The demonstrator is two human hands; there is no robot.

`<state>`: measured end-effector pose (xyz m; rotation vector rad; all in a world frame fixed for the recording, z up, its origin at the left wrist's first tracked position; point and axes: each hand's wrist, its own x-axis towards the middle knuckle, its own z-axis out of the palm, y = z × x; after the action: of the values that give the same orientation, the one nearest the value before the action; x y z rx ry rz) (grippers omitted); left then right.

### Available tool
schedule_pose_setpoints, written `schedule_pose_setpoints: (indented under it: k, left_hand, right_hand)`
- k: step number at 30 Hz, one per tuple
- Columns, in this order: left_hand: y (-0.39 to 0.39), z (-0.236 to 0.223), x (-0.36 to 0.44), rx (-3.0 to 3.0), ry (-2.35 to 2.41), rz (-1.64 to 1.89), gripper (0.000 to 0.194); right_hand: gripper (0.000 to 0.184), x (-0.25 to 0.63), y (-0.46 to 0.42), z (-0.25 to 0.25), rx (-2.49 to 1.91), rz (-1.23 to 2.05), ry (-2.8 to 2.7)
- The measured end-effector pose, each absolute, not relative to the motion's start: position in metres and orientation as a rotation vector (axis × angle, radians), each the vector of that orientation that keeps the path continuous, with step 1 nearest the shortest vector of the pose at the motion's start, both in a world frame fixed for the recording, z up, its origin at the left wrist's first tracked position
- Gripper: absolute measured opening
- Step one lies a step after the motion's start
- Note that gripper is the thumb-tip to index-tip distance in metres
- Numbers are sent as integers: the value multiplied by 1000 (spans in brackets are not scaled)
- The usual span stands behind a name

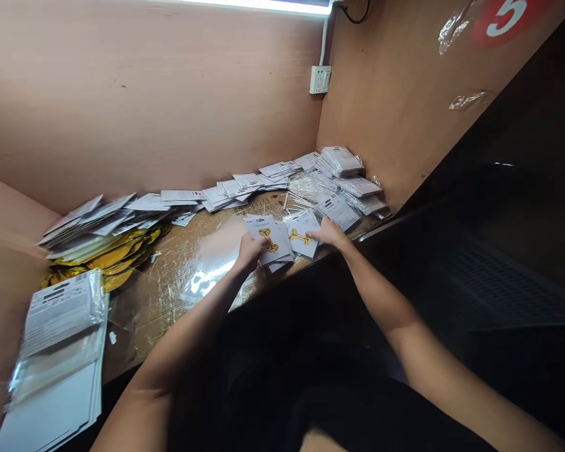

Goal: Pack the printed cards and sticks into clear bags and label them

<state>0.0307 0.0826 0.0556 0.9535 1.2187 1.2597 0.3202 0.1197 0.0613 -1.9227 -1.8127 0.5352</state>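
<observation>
Two hands mid-frame on the counter (179,295): the left hand (250,251) sits on a card packet with a gold bone-shaped balloon (268,242), and the right hand (327,233) on a second packet (301,237) just beside it. Fingers (263,243) lie over the cards, can't tell if they're pinching. Loose packets (311,188) heap along the back, gold foil balloons (108,260) sit left, and a bagged stack (59,351) hangs lower left.
</observation>
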Motion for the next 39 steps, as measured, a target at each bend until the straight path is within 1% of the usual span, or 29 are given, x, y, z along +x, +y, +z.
schedule_pose_setpoints:
  k: [2,4,5,7,12,15,17,19,22,24,25,26,28,29,31,33,35,37,38,39]
  left_hand:
    - [81,53,31,943,1233,1260,38]
    - [78,49,31,919,1271,1263,38]
    - [76,47,30,907,1284,1266,38]
    - [72,45,26,889,1266,1280,41]
    - [63,54,8,850,1193,1374,52]
    - [59,64,16,870,1119,1377,56]
    - [58,72,30,896,1019,1356,57]
    - [58,81,42,893,932,1321,54]
    - [62,94,49,852,838,1240,48]
    - [65,98,51,923,825,1250,52]
    - [67,98,52,995,837,1288,59]
    - [69,96,54,1074,854,1337,67]
    - [71,84,59,1197,875,1413,81]
    - [72,76,61,1233,872,1416,82]
    - [73,60,64,1270,864,1370,76]
    - [73,46,66,1289,858,1324,70]
    - [71,38,69,1306,871,1330,65]
    - [67,36,74,1339,921,1362,60]
    - [64,36,77,1367,951,1377,58]
    - [62,38,80,1402,978,1392,56]
  right_hand:
    - [47,311,139,65,-1900,852,-1750]
    - [40,300,147,66,-1763,1149,-1629]
    - [39,296,147,66,-1668,1256,-1559]
    - [40,293,141,64,-1517,1345,-1405]
    - [52,313,110,65,-1193,1090,-1053]
    - [52,309,89,68,-1032,1185,-931]
    - [53,292,79,68,-975,1261,-956]
    - [57,273,74,67,-955,1260,-1001]
    - [60,258,75,65,-951,1153,-1005]
    - [57,261,77,62,-946,1020,-1038]
    - [57,265,78,59,-944,951,-1077]
    - [61,271,79,55,-942,902,-1129]
    - [81,285,81,45,-940,910,-1261]
    - [95,292,83,40,-943,971,-1337]
    - [118,305,87,31,-957,1139,-1478]
    - [131,314,90,26,-957,1258,-1548]
    - [138,315,92,27,-934,1270,-1531]
    - [140,307,90,30,-905,1226,-1491]
    - [137,302,88,33,-901,1202,-1469]
    - [129,297,86,35,-904,1182,-1449]
